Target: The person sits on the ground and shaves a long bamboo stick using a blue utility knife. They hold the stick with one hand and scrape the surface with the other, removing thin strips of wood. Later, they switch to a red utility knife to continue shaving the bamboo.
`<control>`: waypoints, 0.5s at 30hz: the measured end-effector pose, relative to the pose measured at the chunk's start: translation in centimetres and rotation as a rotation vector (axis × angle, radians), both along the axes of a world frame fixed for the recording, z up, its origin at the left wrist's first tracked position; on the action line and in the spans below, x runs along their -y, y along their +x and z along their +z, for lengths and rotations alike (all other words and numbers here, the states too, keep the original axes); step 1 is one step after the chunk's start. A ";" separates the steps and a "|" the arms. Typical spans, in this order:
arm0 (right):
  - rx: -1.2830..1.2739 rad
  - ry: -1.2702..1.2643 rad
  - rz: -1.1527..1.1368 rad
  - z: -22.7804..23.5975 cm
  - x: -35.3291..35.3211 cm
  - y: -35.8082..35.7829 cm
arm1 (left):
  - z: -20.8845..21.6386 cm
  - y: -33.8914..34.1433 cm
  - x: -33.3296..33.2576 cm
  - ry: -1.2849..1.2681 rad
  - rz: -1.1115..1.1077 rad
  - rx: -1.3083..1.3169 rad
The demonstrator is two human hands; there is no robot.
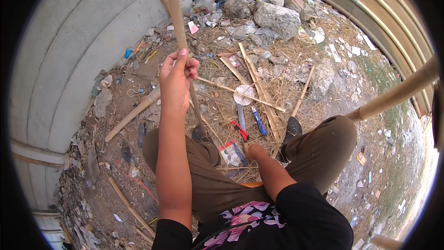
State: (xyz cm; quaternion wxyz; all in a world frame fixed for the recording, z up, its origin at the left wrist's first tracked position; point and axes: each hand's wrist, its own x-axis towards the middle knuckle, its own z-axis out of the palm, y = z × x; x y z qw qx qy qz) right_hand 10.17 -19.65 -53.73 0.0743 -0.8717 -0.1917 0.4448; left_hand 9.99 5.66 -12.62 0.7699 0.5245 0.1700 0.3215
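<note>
My left hand (pixel 179 66) is raised at the left of centre, its thumb and fingers closed round a long bamboo strip (pixel 175 11). The strip runs up past the top edge and down towards my left shoe. Low between my knees, my right hand (pixel 253 151) is closed at what looks like the handle of a large knife; its fingers are mostly hidden. The grey knife blade (pixel 241 115) points away from me. A red-and-black cutter (pixel 240 130) lies across the blade's line, and a blue cutter (pixel 259 121) lies to its right.
Split bamboo strips (pixel 261 90) and dry shavings cover the ground ahead. A bamboo pole (pixel 132 114) lies left, another pole (pixel 400 91) slants at the right. Rocks (pixel 277 21) and litter are piled at the back. A grey panel wall (pixel 88 41) curves along the left.
</note>
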 end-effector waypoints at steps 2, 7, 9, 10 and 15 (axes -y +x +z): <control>0.047 0.019 0.038 1.7 0.1 -0.2 | 0.7 -0.1 0.7 0.071 0.003 -0.022; 0.070 -0.023 -0.213 5.1 0.1 1.7 | 0.5 0.3 0.8 0.325 0.129 -0.143; 0.107 0.017 -0.224 6.7 -0.1 3.5 | 0.6 0.6 0.8 0.489 0.179 -0.204; 0.113 0.091 -0.157 7.1 0.0 4.9 | 0.3 0.8 0.7 0.570 0.218 -0.176; 0.531 -0.011 0.011 13.9 -0.7 7.2 | -1.1 2.3 0.7 0.817 0.327 -0.107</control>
